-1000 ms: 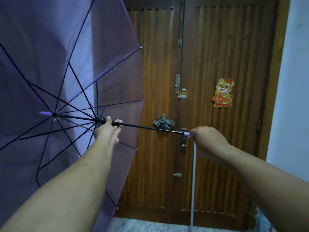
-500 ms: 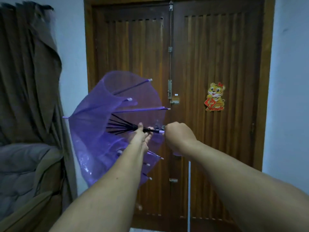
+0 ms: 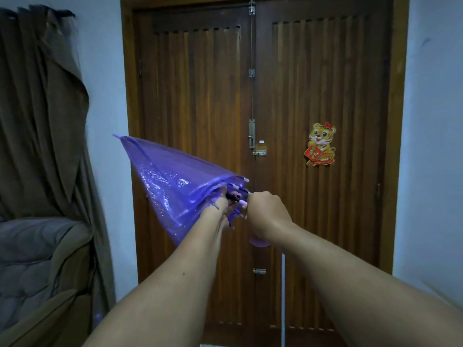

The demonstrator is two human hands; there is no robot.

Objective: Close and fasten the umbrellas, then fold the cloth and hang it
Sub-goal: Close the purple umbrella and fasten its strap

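A translucent purple umbrella (image 3: 172, 186) is collapsed into a cone, its tip pointing up and to the left, held out in front of the wooden double door (image 3: 200, 108). My left hand (image 3: 220, 209) reaches in under the canopy's rim, gripping the shaft among the rib ends. My right hand (image 3: 265, 214) is a fist closed around the purple handle, whose curved end shows just below it. Both hands nearly touch. No cloth shows in this view.
A brown curtain (image 3: 42, 116) hangs at the left above a padded grey and brown chair (image 3: 37, 266). A tiger sticker (image 3: 320, 145) is on the right door leaf. A thin white rod (image 3: 283, 296) stands against the door below my right arm.
The canopy has folded from fully spread to a narrow cone. My left hand slid along the shaft toward my right hand, and the umbrella's tip swung up to the left.
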